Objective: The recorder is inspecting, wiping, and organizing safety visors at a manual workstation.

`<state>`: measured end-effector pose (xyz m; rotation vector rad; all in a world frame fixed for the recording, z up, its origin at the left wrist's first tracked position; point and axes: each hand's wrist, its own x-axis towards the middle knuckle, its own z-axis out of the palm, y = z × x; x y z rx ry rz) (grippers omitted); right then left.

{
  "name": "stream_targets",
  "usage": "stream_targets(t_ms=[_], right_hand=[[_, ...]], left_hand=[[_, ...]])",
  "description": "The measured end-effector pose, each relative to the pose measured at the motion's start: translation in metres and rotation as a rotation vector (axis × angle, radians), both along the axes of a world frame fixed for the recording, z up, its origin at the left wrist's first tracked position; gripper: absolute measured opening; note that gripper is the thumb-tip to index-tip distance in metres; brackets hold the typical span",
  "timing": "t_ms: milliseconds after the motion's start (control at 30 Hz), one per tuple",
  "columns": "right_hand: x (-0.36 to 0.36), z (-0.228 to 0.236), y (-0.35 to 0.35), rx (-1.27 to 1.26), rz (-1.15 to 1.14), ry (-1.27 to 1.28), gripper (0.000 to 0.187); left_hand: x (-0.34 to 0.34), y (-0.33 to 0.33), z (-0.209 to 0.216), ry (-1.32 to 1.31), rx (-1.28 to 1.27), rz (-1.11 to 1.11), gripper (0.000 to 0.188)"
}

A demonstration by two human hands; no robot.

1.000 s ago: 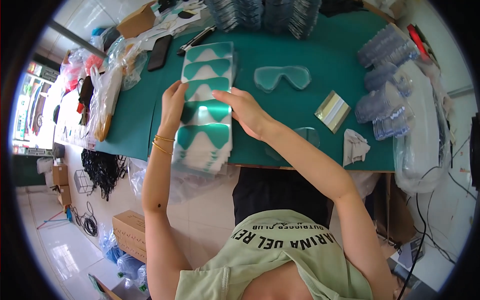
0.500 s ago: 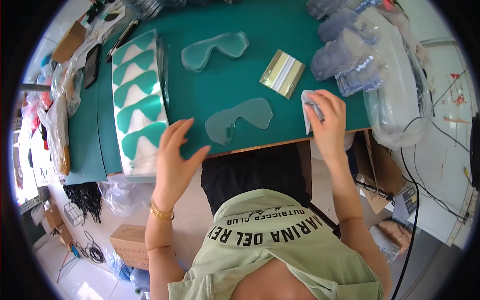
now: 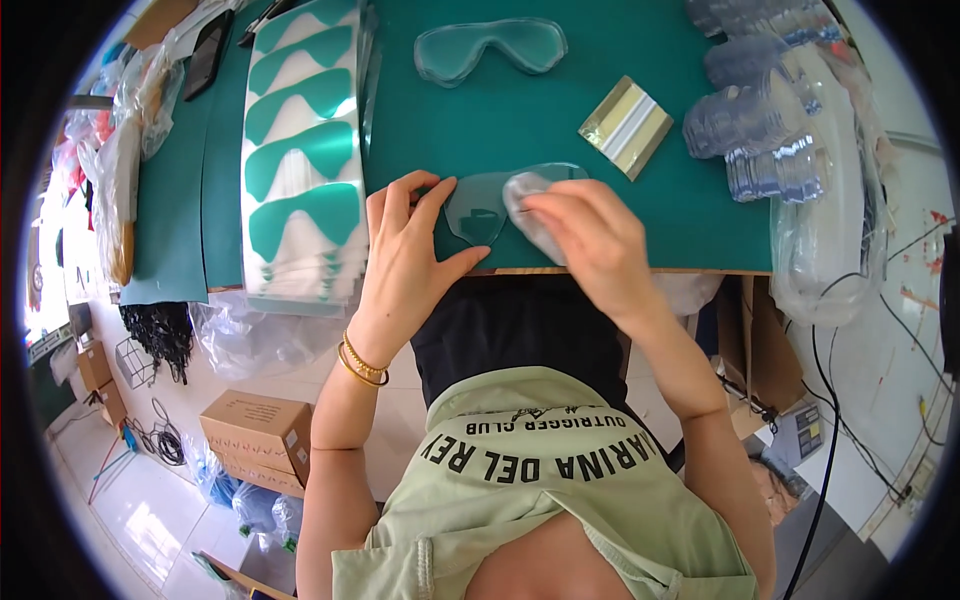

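Observation:
A clear goggle lens (image 3: 478, 212) lies near the front edge of the green table. My left hand (image 3: 410, 232) grips its left end, index finger at the upper edge and thumb at the lower. A folded whitish cloth (image 3: 533, 212) is pinched in my right hand (image 3: 595, 235) and lies against the lens around its middle. The hand and cloth hide part of the lens's right side. Farther back, a small stack of similar clear lenses (image 3: 490, 55) rests on the table.
Left of my hands lies a stack of white sheets (image 3: 262, 275) with green goggle-shaped patches. A yellowish square packet (image 3: 626, 128) sits at the right. Beyond it stand nested clear plastic pieces (image 3: 735, 125) and a plastic bag (image 3: 805, 270). A phone (image 3: 208, 55) lies far left.
My left hand has moved right and taken hold of the lens's left end. My right hand has brought the cloth leftward onto the lens. The whole view has shifted.

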<state>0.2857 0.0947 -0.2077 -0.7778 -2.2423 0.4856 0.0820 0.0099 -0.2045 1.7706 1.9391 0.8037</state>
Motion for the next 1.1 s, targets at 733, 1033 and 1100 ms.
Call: stream_targets(t_ms=[733,1033,1100], right_hand=[[-0.045,-0.025,0.001,0.055,0.195,-0.120,0.017],[0.040,-0.018,0.013,0.048,-0.070,-0.085,0.023],[0.032,-0.021,0.011,0.071,-0.030,-0.070,0.024]], left_hand=[[0.001,0.007,-0.010,-0.083,0.041,0.084,0.063],[0.003,0.004,-0.001,-0.073,-0.028,0.091,0.063],[0.003,0.005,-0.002,-0.086,-0.028,0.083,0.064]])
